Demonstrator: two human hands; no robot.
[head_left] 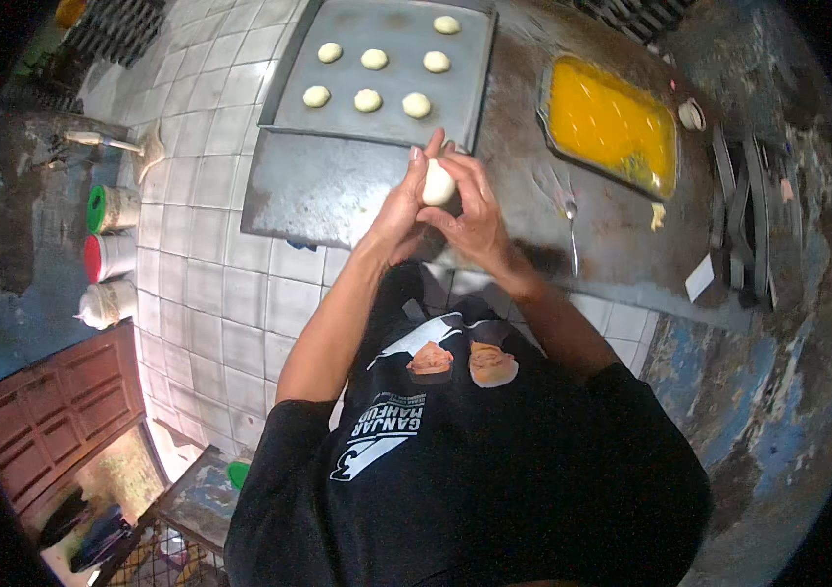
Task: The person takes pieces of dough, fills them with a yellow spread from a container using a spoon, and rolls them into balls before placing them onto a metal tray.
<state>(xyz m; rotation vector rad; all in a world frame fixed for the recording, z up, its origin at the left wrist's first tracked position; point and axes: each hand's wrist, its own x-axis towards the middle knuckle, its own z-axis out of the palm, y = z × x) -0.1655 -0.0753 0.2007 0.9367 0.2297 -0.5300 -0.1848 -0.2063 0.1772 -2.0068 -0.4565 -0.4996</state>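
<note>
Between my two hands, just off the near edge of a metal baking tray, is a smooth pale dough ball. My left hand cups it from the left, thumb and fingers pointing up. From the right, my right hand curls its fingers and thumb round it. On the grey baking tray sit several rounded pieces of dough, spaced apart. To the right stands a rectangular container with a bright yellow filling.
A spoon lies on the worn table, below the container. Dark metal racks or trays and a white card are at the right. At far left, tubs with green and red lids stand along the wall.
</note>
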